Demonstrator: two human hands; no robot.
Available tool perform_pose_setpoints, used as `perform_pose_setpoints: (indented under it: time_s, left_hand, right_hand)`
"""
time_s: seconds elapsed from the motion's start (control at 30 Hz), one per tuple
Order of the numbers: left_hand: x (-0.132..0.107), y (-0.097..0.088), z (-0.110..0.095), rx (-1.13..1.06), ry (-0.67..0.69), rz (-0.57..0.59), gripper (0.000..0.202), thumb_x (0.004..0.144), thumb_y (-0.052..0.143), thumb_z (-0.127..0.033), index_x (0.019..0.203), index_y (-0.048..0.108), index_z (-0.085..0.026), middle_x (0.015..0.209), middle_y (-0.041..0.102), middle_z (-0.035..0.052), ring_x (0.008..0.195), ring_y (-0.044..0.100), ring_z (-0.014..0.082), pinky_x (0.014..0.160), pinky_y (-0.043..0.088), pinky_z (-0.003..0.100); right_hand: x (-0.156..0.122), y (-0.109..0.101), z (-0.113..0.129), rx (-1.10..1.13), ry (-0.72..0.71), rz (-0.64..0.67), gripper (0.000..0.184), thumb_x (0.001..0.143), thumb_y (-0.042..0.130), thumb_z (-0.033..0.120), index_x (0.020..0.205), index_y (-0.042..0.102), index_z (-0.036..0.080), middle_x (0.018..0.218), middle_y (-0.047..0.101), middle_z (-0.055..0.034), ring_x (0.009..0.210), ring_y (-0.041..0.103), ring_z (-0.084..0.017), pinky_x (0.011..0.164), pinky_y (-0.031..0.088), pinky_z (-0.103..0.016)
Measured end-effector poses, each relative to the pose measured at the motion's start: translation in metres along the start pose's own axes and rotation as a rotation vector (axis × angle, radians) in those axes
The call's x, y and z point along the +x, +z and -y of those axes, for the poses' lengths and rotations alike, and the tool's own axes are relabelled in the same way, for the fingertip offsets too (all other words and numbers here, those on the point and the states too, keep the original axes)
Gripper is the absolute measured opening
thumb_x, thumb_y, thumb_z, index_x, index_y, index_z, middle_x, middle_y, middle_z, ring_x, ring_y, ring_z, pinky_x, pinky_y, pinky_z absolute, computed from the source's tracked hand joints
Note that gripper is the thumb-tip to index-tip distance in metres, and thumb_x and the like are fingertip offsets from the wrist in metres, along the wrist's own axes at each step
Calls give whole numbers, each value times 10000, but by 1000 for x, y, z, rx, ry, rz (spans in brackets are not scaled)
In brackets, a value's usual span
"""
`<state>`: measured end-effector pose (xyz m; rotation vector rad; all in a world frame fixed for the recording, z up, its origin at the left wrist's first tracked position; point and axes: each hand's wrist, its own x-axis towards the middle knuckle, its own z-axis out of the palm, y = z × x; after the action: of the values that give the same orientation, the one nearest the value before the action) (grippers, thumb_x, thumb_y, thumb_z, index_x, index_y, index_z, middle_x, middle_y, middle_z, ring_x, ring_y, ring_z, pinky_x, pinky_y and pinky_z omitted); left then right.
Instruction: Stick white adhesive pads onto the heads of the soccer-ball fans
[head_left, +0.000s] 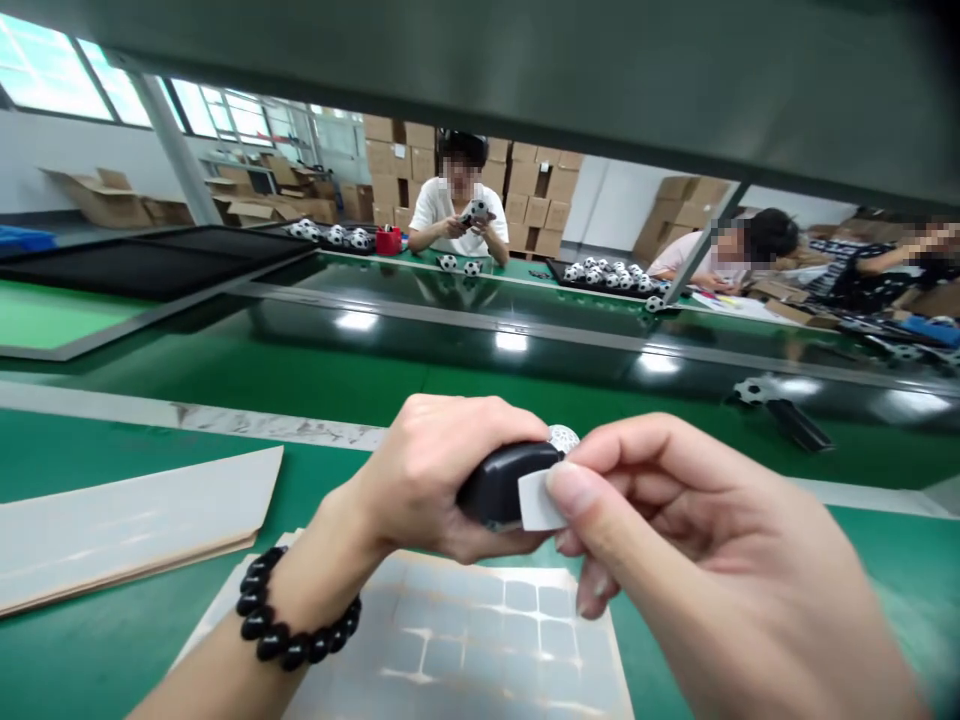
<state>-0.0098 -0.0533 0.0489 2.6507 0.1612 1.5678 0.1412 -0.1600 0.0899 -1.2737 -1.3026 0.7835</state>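
Note:
My left hand (435, 470) is wrapped round a small black glossy part (499, 482) with a white dimpled ball-like end (562, 437) showing past my fingers. My right hand (697, 540) pinches a small white square sticker (536, 500) between thumb and fingers and holds it against the black part. Both hands hover above a sheet of square stickers (480, 640) lying on the green table (112, 650). A black bead bracelet (289, 625) circles my left wrist.
Flat cardboard sheets (127, 525) lie at left. A dark conveyor belt (525, 330) runs across ahead, with a football-patterned piece (750, 390) on it. Across it, three people sit by trays of small black-and-white balls (607, 273). Cardboard boxes (540, 195) are stacked behind.

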Motion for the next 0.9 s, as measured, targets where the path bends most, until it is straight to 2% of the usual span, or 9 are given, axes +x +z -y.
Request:
perform_pose_setpoints:
  time_s: [0.1, 0.2, 0.33, 0.57, 0.77, 0.9]
  left_hand:
    - [-2, 3, 0, 21, 1, -29, 270, 919, 607, -424, 1031, 576, -180, 826, 759, 44, 671, 731, 151, 596, 561, 230]
    - [-2, 4, 0, 59, 14, -45, 276, 939, 585, -433, 1019, 577, -169, 821, 757, 42, 678, 730, 147, 615, 564, 230]
    - [-2, 4, 1, 93, 30, -63, 274, 943, 596, -433, 998, 579, -165, 797, 750, 32, 660, 721, 142, 607, 557, 227]
    - [-1, 4, -1, 98, 39, -72, 316, 980, 542, -475, 988, 580, -161, 781, 741, 31, 650, 715, 140, 603, 551, 226]
    - [-1, 5, 0, 95, 35, -61, 317, 963, 532, -483, 993, 578, -171, 758, 732, 31, 632, 717, 159, 593, 557, 246]
    - [-1, 4, -1, 85, 33, -66, 301, 960, 538, -482, 1003, 570, -185, 764, 735, 30, 626, 714, 157, 588, 550, 242]
  right_hand:
    - [-5, 8, 5, 9, 104, -105, 136, 808, 751, 292, 680, 707, 286, 492, 634, 91, 427, 617, -59, 422, 502, -54]
    - [-6, 12, 7, 20, 157, -135, 142, 786, 763, 317, 659, 707, 289, 504, 642, 91, 424, 609, -64, 402, 507, -67]
    - [-4, 14, 5, 9, 170, -129, 135, 782, 751, 321, 656, 716, 287, 457, 611, 87, 425, 610, -73, 399, 508, -67]
    - [-3, 13, 3, 19, 151, -119, 128, 775, 750, 285, 652, 717, 276, 486, 642, 84, 420, 613, -74, 394, 517, -76]
    - [-3, 12, 2, 62, 146, -88, 157, 778, 774, 358, 662, 711, 273, 481, 626, 56, 433, 621, -115, 384, 553, -136]
    - [-2, 12, 2, 82, 166, -86, 148, 763, 780, 344, 652, 712, 274, 497, 631, 55, 453, 625, -116, 381, 549, -133]
